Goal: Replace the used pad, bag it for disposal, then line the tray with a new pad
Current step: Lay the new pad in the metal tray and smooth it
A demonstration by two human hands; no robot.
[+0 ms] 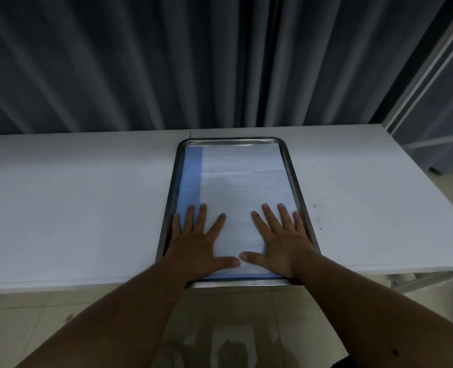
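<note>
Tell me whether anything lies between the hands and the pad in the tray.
Nothing visible does. The left hand and right hand both rest flat, fingers spread, directly on the pad, which lies inside the metal tray on the white table.

The tray (292,166) is shiny metal. The pad (242,181) looks like soft, matt, creased paper. The table (74,203) is smooth matt white; the curtain (140,62) is cloth.

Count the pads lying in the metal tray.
1: a white absorbent pad with blue edging lies flat in the rectangular steel tray, both hands pressing its near end. Another beneath it would be hidden.
</note>
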